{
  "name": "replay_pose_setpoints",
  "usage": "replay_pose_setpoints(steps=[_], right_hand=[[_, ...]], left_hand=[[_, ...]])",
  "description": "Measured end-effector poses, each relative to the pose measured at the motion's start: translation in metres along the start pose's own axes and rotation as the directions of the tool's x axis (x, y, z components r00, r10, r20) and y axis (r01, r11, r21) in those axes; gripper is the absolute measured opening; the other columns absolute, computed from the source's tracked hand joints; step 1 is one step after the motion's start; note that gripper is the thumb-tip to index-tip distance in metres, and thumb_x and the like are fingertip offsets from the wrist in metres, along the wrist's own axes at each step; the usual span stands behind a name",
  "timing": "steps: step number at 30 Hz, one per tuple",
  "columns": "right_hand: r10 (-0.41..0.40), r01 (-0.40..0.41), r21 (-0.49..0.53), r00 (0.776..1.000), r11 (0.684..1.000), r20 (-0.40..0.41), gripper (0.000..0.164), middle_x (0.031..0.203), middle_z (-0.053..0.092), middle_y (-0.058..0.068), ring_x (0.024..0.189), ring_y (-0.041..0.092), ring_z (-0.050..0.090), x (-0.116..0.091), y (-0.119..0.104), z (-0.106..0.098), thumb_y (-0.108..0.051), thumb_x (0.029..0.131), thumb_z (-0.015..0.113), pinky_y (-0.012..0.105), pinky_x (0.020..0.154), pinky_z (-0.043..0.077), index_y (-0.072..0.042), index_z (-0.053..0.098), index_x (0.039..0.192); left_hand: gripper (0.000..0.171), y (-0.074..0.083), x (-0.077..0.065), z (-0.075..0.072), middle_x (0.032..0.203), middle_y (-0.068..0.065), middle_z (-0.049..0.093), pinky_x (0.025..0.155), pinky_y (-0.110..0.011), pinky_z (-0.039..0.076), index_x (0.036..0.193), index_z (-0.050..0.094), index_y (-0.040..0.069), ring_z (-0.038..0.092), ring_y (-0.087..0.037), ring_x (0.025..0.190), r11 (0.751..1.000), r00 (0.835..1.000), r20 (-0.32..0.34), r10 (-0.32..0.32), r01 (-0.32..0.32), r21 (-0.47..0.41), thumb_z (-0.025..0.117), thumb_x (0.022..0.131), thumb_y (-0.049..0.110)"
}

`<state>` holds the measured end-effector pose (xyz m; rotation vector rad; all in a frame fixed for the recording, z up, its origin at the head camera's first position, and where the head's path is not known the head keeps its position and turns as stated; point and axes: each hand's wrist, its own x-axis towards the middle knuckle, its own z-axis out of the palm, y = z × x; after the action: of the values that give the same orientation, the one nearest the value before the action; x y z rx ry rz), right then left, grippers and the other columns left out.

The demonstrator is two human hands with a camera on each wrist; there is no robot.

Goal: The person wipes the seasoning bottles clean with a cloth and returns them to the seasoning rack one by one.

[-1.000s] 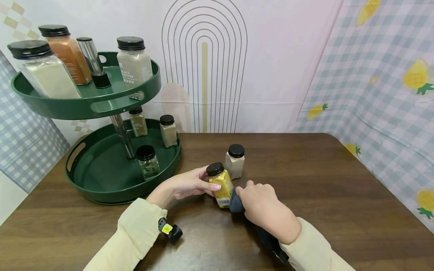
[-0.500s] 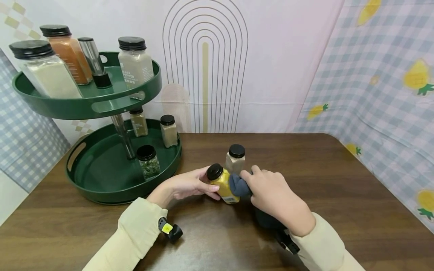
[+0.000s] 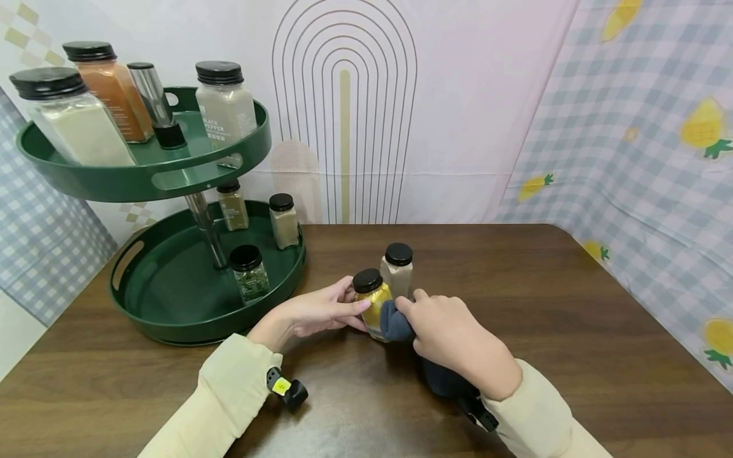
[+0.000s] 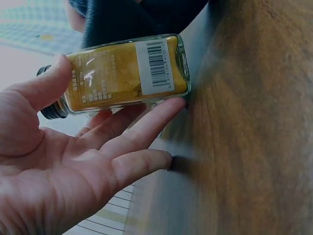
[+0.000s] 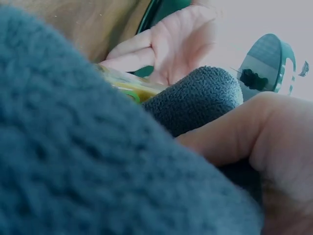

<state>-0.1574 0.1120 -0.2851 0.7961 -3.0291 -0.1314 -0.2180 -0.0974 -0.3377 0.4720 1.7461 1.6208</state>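
My left hand [image 3: 323, 310] holds a small glass spice jar [image 4: 120, 73] of yellow powder between thumb and fingers. It has a black lid [image 3: 367, 280] and a barcode label [image 4: 156, 67] near its base. In the left wrist view the thumb lies by the jar's neck and the fingers spread along its underside. My right hand [image 3: 443, 327] grips a dark blue-grey cloth [image 3: 396, 322], a fold of which lies against the jar's right side. The cloth fills much of the right wrist view. Right behind the yellow jar stands a jar of pale powder [image 3: 397, 270] with a black lid.
A green two-tier tray stand [image 3: 166, 327] occupies the left. Its upper tier [image 3: 189, 178] carries several large jars and a silver grinder [image 3: 156, 105]; below are 3 small jars, one with green herbs [image 3: 250, 280]. A patterned cloth backdrop [image 3: 458, 127] borders the brown table [image 3: 544, 305].
The cloth in my right hand has shifted over the yellow jar's side, right and then back left. The jar has tilted and turned in my left hand, which stays in place.
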Motion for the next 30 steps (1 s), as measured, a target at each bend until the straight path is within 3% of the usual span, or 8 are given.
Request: replay_pose_setpoints(steps=[5, 9, 13, 20, 23, 25, 28, 30], right_hand=[[0.014, -0.015, 0.014, 0.999, 1.0, 0.052, 0.033, 0.087, 0.056, 0.014, 0.065, 0.03, 0.057, 0.002, -0.003, 0.003, -0.007, 0.075, 0.069, 0.043, 0.055, 0.047, -0.007, 0.059, 0.106], [0.032, -0.035, 0.024, 0.995, 0.999, 0.095, 0.035, 0.089, 0.058, 0.015, 0.067, 0.031, 0.058, 0.002, -0.004, 0.007, -0.009, 0.075, 0.071, 0.043, 0.057, 0.048, -0.008, 0.06, 0.108], [0.05, -0.053, 0.021, 0.989, 0.998, 0.139, 0.034, 0.089, 0.059, 0.015, 0.069, 0.032, 0.058, 0.003, -0.006, 0.01, -0.01, 0.075, 0.072, 0.044, 0.059, 0.049, -0.009, 0.061, 0.108], [0.077, -0.08, 0.014, 0.984, 0.997, 0.159, 0.021, 0.083, 0.06, 0.012, 0.07, 0.032, 0.059, -0.002, 0.002, 0.006, -0.007, 0.074, 0.07, 0.046, 0.058, 0.047, -0.012, 0.063, 0.094], [0.105, -0.104, -0.017, 0.99, 0.994, 0.094, 0.024, 0.083, 0.059, 0.012, 0.067, 0.031, 0.057, -0.007, 0.011, -0.004, -0.007, 0.075, 0.067, 0.044, 0.054, 0.046, -0.012, 0.063, 0.098], [0.116, -0.117, -0.024, 0.993, 0.993, -0.02, 0.03, 0.084, 0.058, 0.012, 0.064, 0.029, 0.056, -0.009, 0.014, -0.009, -0.005, 0.074, 0.065, 0.041, 0.049, 0.044, -0.011, 0.061, 0.103], [0.122, -0.12, 0.023, 0.973, 0.993, -0.195, 0.039, 0.088, 0.057, 0.012, 0.063, 0.026, 0.056, -0.009, 0.013, -0.014, -0.003, 0.074, 0.062, 0.037, 0.046, 0.042, -0.01, 0.058, 0.112], [0.112, -0.1, 0.057, 0.959, 0.993, -0.259, 0.041, 0.089, 0.058, 0.011, 0.064, 0.025, 0.058, -0.007, 0.009, -0.014, -0.003, 0.073, 0.061, 0.037, 0.046, 0.043, -0.011, 0.058, 0.113]], left_hand=[[0.068, 0.001, 0.003, 0.006, 0.132, -0.021, 0.044, 0.098, -0.043, 0.043, 0.138, 0.021, 0.008, 0.062, -0.025, 0.097, 0.999, 0.996, -0.084, -0.009, 0.012, 0.038, 0.062, 0.089, 0.031], [0.065, 0.002, 0.005, 0.011, 0.128, -0.021, 0.047, 0.095, -0.042, 0.046, 0.136, 0.023, 0.008, 0.064, -0.024, 0.091, 0.999, 0.988, -0.151, -0.022, 0.028, 0.042, 0.063, 0.089, 0.028], [0.062, 0.002, 0.004, 0.01, 0.128, -0.022, 0.047, 0.095, -0.044, 0.045, 0.137, 0.024, 0.008, 0.065, -0.024, 0.089, 0.999, 0.988, -0.154, -0.018, 0.023, 0.036, 0.061, 0.09, 0.025], [0.061, 0.002, 0.002, 0.008, 0.128, -0.019, 0.047, 0.093, -0.043, 0.046, 0.138, 0.026, 0.009, 0.063, -0.023, 0.088, 0.999, 0.991, -0.132, -0.014, 0.019, 0.043, 0.06, 0.089, 0.021], [0.058, 0.001, 0.002, 0.006, 0.124, -0.017, 0.048, 0.091, -0.041, 0.048, 0.137, 0.028, 0.009, 0.061, -0.022, 0.087, 0.999, 0.994, -0.113, -0.007, 0.01, 0.031, 0.059, 0.088, 0.017], [0.057, 0.001, 0.002, 0.005, 0.121, -0.017, 0.05, 0.09, -0.041, 0.048, 0.136, 0.03, 0.008, 0.06, -0.021, 0.087, 1.0, 0.995, -0.099, 0.001, 0.002, 0.027, 0.058, 0.087, 0.014], [0.056, 0.001, 0.002, 0.003, 0.117, -0.016, 0.052, 0.091, -0.041, 0.048, 0.135, 0.032, 0.006, 0.061, -0.019, 0.087, 1.0, 0.997, -0.078, 0.01, -0.008, 0.023, 0.057, 0.085, 0.011], [0.058, 0.001, 0.001, 0.003, 0.115, -0.016, 0.054, 0.092, -0.042, 0.047, 0.135, 0.033, 0.005, 0.062, -0.018, 0.088, 1.0, 0.998, -0.065, 0.015, -0.013, 0.022, 0.057, 0.083, 0.01]])
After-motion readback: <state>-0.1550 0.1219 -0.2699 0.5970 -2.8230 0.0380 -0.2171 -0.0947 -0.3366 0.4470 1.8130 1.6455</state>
